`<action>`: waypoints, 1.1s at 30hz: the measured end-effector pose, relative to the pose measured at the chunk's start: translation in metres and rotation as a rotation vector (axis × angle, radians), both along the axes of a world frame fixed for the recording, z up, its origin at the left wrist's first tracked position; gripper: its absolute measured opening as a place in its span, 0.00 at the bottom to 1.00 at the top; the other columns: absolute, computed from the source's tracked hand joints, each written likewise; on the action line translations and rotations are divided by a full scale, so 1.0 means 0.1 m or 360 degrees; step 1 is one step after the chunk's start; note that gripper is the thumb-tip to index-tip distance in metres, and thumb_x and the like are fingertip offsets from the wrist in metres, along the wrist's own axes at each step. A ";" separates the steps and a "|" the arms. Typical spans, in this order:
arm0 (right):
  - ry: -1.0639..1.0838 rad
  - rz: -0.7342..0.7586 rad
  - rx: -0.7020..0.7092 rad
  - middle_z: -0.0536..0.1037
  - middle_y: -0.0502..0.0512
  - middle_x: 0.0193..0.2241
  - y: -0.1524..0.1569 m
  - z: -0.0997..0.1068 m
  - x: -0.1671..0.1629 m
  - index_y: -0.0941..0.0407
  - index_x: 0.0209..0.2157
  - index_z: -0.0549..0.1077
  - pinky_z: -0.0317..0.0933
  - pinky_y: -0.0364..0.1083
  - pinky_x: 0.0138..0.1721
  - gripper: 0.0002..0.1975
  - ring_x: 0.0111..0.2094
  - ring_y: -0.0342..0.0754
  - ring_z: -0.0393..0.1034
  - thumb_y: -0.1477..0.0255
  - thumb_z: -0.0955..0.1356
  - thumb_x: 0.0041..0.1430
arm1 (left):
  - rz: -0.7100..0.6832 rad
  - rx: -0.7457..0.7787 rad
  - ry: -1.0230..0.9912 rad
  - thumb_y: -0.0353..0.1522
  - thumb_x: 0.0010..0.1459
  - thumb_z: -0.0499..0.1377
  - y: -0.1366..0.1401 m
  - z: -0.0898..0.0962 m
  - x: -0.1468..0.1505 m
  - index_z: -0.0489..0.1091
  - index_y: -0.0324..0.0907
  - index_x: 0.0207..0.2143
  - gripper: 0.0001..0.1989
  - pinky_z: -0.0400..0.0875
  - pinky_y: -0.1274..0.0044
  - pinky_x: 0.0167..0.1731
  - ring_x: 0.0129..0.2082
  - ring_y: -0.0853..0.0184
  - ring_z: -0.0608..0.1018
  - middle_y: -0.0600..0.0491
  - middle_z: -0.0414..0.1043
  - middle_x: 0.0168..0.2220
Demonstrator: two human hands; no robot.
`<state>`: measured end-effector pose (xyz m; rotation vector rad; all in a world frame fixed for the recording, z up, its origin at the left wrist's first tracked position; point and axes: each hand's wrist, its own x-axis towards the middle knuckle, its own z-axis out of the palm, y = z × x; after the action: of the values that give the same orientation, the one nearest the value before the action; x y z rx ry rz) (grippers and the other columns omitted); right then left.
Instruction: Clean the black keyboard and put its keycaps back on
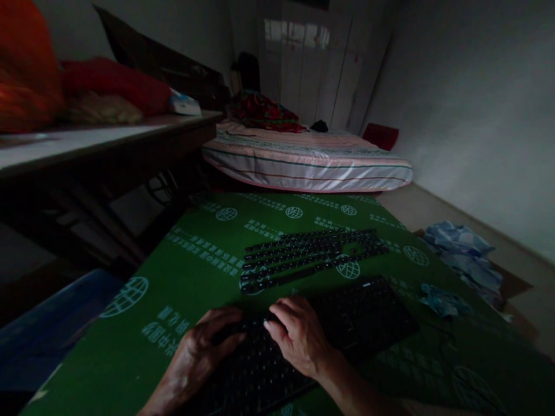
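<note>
A black keyboard (299, 358) lies at a slant on a green printed board. My left hand (202, 344) grips its far left edge, the thumb over the keys and the fingers along the rim. Over the upper rows, my right hand (299, 332) is closed, with thumb and forefinger pinched on a small dark piece that looks like a keycap; the dim light blurs it. Beyond the keyboard, many loose black keycaps (286, 263) are laid out in rows like a keyboard layout.
The green board (173, 277) bears white lettering and globe marks. A crumpled blue wrapper (444, 300) and a thin cable are at the right. Patterned cloth (463, 254) lies on the floor. A bed (312, 167) stands ahead, a table (173, 130) with bags at left, a blue stool (56, 329) nearer.
</note>
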<state>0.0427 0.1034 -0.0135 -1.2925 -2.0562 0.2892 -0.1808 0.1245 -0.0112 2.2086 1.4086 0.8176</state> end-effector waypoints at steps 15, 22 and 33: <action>-0.0022 -0.0029 0.0001 0.76 0.55 0.36 -0.03 -0.05 -0.03 0.53 0.38 0.71 0.65 0.50 0.43 0.06 0.39 0.51 0.69 0.71 0.66 0.58 | -0.0072 0.0215 0.0039 0.44 0.53 0.60 -0.01 -0.03 -0.02 0.77 0.49 0.39 0.14 0.77 0.80 0.40 0.39 0.64 0.80 0.53 0.78 0.39; -0.0065 -0.0064 0.0005 0.76 0.55 0.38 -0.05 -0.12 -0.06 0.54 0.40 0.71 0.64 0.51 0.45 0.07 0.41 0.52 0.69 0.72 0.67 0.58 | -0.0131 0.0244 0.0064 0.41 0.55 0.61 -0.03 -0.05 -0.03 0.75 0.48 0.41 0.13 0.76 0.80 0.41 0.41 0.66 0.79 0.53 0.77 0.41; -0.0073 -0.0129 0.0138 0.77 0.57 0.38 -0.07 -0.14 -0.09 0.55 0.41 0.71 0.67 0.53 0.43 0.10 0.40 0.54 0.71 0.74 0.66 0.56 | -0.0149 0.0171 0.0060 0.40 0.55 0.61 -0.05 -0.10 -0.06 0.73 0.49 0.44 0.14 0.76 0.80 0.42 0.42 0.65 0.78 0.54 0.76 0.42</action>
<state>0.0341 0.0967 -0.0277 -1.3371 -2.0255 0.1334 -0.1866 0.1193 -0.0209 2.3632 1.2954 0.8410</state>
